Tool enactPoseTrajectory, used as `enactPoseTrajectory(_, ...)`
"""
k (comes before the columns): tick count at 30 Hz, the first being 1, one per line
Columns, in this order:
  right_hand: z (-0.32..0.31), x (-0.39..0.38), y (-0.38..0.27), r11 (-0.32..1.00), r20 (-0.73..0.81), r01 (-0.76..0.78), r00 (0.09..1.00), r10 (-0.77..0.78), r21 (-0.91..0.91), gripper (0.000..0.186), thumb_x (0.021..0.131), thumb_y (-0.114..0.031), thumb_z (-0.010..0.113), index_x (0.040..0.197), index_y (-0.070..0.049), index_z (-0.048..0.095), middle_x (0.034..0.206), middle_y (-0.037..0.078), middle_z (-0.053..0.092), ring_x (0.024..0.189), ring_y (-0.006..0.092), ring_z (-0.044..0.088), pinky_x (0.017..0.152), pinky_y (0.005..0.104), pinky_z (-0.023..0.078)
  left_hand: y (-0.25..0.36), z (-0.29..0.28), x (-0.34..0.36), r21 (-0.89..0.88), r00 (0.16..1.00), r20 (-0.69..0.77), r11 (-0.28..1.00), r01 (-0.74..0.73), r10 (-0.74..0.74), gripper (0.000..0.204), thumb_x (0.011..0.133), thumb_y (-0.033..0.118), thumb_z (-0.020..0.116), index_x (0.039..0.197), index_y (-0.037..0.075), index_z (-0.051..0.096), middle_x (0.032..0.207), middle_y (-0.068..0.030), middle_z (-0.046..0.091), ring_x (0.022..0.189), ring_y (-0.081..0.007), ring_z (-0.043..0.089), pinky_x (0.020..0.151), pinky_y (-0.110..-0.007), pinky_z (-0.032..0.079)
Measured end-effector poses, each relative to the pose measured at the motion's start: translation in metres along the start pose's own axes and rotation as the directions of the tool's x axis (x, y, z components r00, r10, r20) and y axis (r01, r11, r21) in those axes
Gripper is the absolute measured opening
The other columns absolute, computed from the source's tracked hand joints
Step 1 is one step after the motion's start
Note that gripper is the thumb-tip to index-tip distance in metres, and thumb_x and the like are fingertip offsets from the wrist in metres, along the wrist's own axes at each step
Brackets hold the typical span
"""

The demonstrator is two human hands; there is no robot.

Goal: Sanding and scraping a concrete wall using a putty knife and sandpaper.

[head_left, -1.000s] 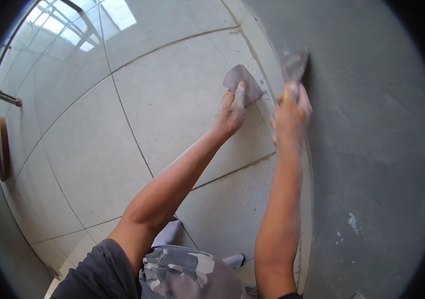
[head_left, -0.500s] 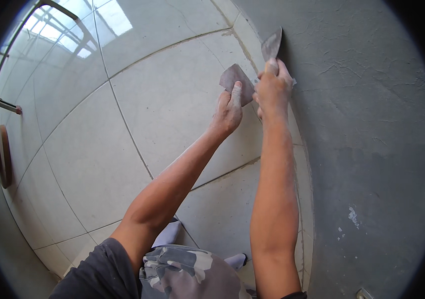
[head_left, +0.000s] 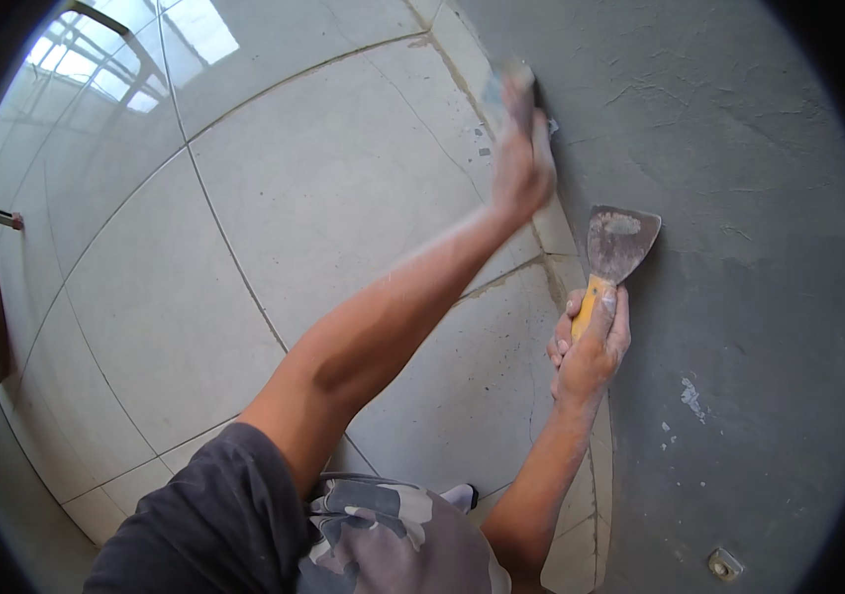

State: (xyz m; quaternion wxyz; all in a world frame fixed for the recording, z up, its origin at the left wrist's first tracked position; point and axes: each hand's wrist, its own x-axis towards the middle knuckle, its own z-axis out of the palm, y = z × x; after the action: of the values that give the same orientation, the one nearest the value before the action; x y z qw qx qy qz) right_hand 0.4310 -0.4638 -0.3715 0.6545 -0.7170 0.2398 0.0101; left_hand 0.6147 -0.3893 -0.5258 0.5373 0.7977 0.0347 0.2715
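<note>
a dark grey sleeve and a camouflage-patterned knee are seen at the lower edge, nearest the camera. from there 2 bare forearms are stretched out over a floor of large pale tiles toward a grey plastered wall.

the right hand is closed in a full fist around the yellow handle of a putty knife. the knife is held upright just beside the skirting strip, its broad metal blade smeared with grey-white residue and laid against the wall.

farther off, the left hand is reached up along the skirting. a small flat blurred piece is pressed under its fingers; how tightly it is gripped cannot be told.

compared with 0.5 s earlier, the hands have been drawn apart: the left hand has been moved up the skirting, and the right hand with the knife has been lowered toward the body.

no containers are seen.
</note>
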Motion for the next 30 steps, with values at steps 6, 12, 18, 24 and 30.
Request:
enactPoseTrajectory(6,-0.032,0.0,0.0,0.997,-0.073,0.047,0.996,-0.051,-0.061,0.023,0.107,-0.03,0.038,0.108,-0.01,0.048,0.081,-0.001,0.048,0.05,0.0026,0.034,0.042,0.0188,0.026,0.095,-0.013,-0.1,-0.394,0.89,0.446,0.872,0.289,-0.093,0.06,0.099,0.006,0.045,0.151,-0.009,0.019,0.161,-0.0276,0.007,0.15,-0.0385,0.009,0.122,-0.04,0.013)
enactPoseTrajectory(12,-0.023,-0.017,-0.001,0.999,-0.071,0.029,0.997,-0.032,-0.041,0.023,0.107,-0.03,0.038,0.111,-0.009,0.049,0.084,-0.001,0.049,0.05,0.003,0.036,0.041,0.0196,0.028,0.033,0.016,0.03,-0.328,0.992,-0.106,0.944,0.031,-0.069,0.052,0.102,0.011,0.042,0.147,-0.009,0.025,0.154,-0.032,0.022,0.143,-0.0447,0.022,0.118,-0.041,0.019)
enactPoseTrajectory(18,-0.046,-0.019,0.014,0.998,-0.076,0.054,0.996,-0.056,-0.036,0.026,0.107,-0.034,0.037,0.104,-0.01,0.046,0.08,-0.001,0.046,0.049,0.0036,0.035,0.042,0.0207,0.03,0.061,0.022,-0.024,-0.345,1.0,0.014,0.939,-0.013,0.019,0.058,0.101,0.007,0.041,0.151,-0.01,0.018,0.16,-0.0305,0.011,0.15,-0.0412,0.008,0.123,-0.04,0.008)
enactPoseTrajectory(24,-0.037,-0.009,0.007,0.998,-0.105,-0.005,0.994,-0.002,-0.069,0.025,0.107,-0.033,0.037,0.1,-0.01,0.045,0.076,-0.003,0.043,0.049,0.0027,0.035,0.039,0.02,0.027,0.093,0.014,-0.074,-0.428,0.974,0.224,0.896,0.118,-0.022,0.06,0.101,0.007,0.042,0.152,-0.009,0.015,0.16,-0.0302,0.007,0.151,-0.0384,0.003,0.123,-0.041,0.005)
enactPoseTrajectory(30,-0.035,0.011,0.015,0.995,0.026,-0.042,0.999,0.044,-0.096,0.028,0.107,-0.034,0.035,0.104,-0.01,0.048,0.076,-0.003,0.041,0.05,0.0026,0.035,0.04,0.0204,0.028,0.046,-0.007,0.068,-0.406,0.965,0.124,0.875,0.263,-0.232,0.051,0.104,0.023,0.041,0.141,-0.01,0.032,0.142,-0.0372,0.04,0.129,-0.0497,0.042,0.107,-0.044,0.035)
